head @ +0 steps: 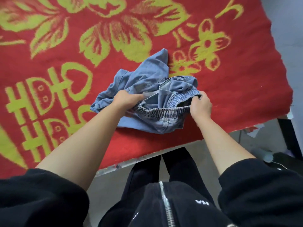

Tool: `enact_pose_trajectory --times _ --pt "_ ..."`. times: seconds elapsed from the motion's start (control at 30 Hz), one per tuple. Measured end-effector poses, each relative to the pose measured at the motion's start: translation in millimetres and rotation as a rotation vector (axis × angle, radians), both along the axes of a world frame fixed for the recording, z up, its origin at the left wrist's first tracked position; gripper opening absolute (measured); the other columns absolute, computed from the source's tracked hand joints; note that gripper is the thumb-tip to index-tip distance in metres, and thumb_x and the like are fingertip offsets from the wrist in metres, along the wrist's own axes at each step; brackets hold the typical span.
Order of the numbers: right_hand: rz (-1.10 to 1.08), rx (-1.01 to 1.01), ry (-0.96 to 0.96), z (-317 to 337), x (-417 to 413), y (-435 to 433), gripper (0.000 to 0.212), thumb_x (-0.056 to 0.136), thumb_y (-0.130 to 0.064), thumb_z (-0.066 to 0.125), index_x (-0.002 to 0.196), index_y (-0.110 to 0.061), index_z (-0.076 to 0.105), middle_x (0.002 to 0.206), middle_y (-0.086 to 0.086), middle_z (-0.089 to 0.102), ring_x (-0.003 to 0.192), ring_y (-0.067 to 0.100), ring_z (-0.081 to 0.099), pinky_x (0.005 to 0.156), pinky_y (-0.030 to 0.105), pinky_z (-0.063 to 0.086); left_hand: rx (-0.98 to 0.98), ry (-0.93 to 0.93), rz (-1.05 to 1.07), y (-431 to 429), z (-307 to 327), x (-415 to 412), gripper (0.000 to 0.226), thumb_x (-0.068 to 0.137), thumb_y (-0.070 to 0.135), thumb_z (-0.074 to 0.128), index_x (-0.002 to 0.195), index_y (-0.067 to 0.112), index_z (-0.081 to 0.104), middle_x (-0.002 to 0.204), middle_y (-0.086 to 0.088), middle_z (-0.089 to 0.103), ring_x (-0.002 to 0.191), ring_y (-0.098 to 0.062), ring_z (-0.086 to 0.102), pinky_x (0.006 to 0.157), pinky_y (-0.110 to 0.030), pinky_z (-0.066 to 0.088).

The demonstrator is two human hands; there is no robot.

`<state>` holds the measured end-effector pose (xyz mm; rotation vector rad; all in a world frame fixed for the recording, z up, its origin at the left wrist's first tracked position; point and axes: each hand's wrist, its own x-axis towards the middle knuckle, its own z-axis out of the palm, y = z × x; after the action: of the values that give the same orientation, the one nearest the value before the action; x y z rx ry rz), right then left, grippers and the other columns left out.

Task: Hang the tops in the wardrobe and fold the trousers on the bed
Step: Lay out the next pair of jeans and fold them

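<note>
left hand [127, 99] and right hand [200, 106] both grip the trousers [147, 79] by the waistband [161, 110], so I'd stretch it flat before folding.

Left hand [127, 100] and right hand [200, 106] grip trousers [147, 79], arms outstretched.

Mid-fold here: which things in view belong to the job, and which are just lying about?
Part of the job: blue denim trousers, crumpled on the red bed cover; left hand and right hand, both gripping the elastic waistband.
Lying about: pale round object on the floor beside the dark bed frame.
</note>
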<state>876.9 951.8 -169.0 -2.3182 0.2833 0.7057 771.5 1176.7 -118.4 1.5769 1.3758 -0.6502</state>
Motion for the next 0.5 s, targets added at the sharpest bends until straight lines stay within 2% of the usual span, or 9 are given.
enact_pose_trajectory --times 0.07,0.13,0.17,0.23,0.27,0.33,0.4,0.47,0.5 --pt "0.083 -0.065 -0.086 3.7 0.1 -4.0 0.059 0.084 -0.006 0.05 0.138 -0.027 0.045 0.127 0.003 0.056 0.105 0.028 0.057 0.084 0.035 0.04 -0.132 0.105 0.053 -5.1 0.3 -15.9 0.049 0.071 0.052 0.071 0.091 0.009 0.061 0.084 -0.013 0.069 0.065 -0.029 0.07 0.056 -0.039 0.059" --pt "0.389 -0.132 -0.196 10.3 0.4 -4.6 0.08 0.077 0.0 0.052 0.146 -0.036 0.032 0.131 0.001 0.047 0.092 0.029 0.056 0.074 0.034 0.039 -0.225 0.132 0.087 -14.4 2.6 -27.8 0.038 0.083 0.044 0.062 0.093 0.008 0.062 0.077 -0.013 0.07 0.06 -0.029 0.069 0.062 -0.04 0.06" --pt "0.55 -0.118 -0.201 14.8 0.4 -1.5 0.087 0.075 -0.002 0.054 0.149 -0.038 0.026 0.131 0.002 0.043 0.091 0.032 0.057 0.073 0.034 0.038 -0.239 0.095 0.108 -19.5 5.0 -32.1 0.029 0.086 0.037 0.06 0.093 0.009 0.062 0.074 -0.01 0.069 0.059 -0.027 0.068 0.066 -0.041 0.059" --pt "0.777 -0.04 -0.047 23.8 -0.7 10.8 0.099 0.073 -0.023 0.062 0.154 -0.042 0.008 0.14 0.004 0.035 0.107 0.036 0.057 0.08 0.037 0.043 -0.255 -0.033 0.183 -27.4 14.3 -38.9 0.014 0.087 0.02 0.061 0.096 0.01 0.064 0.076 -0.007 0.067 0.062 -0.023 0.065 0.071 -0.041 0.058" --pt "0.826 -0.01 0.091 29.6 -1.4 18.5 0.105 0.072 -0.037 0.065 0.154 -0.043 -0.001 0.148 0.006 0.03 0.12 0.036 0.052 0.091 0.04 0.044 -0.277 -0.092 0.236 -30.0 20.6 -42.2 0.011 0.086 0.012 0.061 0.095 0.008 0.065 0.077 -0.008 0.067 0.064 -0.023 0.065 0.07 -0.041 0.058" --pt "0.867 -0.036 0.266 43.2 -3.2 31.8 0.113 0.071 -0.055 0.065 0.155 -0.039 -0.01 0.157 0.012 0.021 0.137 0.036 0.039 0.108 0.044 0.038 -0.302 -0.167 0.283 -34.9 41.6 -46.3 0.007 0.083 0.001 0.058 0.083 0.003 0.064 0.069 -0.009 0.067 0.059 -0.022 0.066 0.06 -0.035 0.057" --pt "0.937 -0.16 0.183 59.8 -6.3 40.4 0.098 0.084 -0.055 0.058 0.157 -0.032 -0.002 0.158 0.016 0.02 0.137 0.038 0.039 0.107 0.046 0.039 -0.259 -0.2 0.298 -37.6 65.8 -48.7 0.01 0.074 -0.003 0.056 0.071 0.005 0.059 0.061 -0.009 0.061 0.052 -0.022 0.062 0.054 -0.029 0.05" --pt "0.956 -0.228 -0.024 80.9 -11.3 44.5 0.065 0.096 -0.041 0.045 0.155 -0.025 0.023 0.151 0.017 0.03 0.127 0.042 0.049 0.098 0.046 0.043 -0.192 -0.232 0.358 -36.8 93.8 -50.5 0.013 0.056 0.002 0.052 0.064 0.011 0.049 0.062 -0.007 0.047 0.054 -0.022 0.049 0.055 -0.026 0.038" --pt "0.917 -0.23 -0.1 94.0 -13.9 46.7 0.051 0.098 -0.036 0.041 0.147 -0.022 0.04 0.144 0.019 0.04 0.12 0.043 0.054 0.094 0.046 0.044 -0.167 -0.262 0.419 -33.4 105.7 -52.1 0.021 0.048 0.004 0.048 0.067 0.012 0.047 0.067 -0.007 0.042 0.061 -0.022 0.045 0.057 -0.027 0.035"
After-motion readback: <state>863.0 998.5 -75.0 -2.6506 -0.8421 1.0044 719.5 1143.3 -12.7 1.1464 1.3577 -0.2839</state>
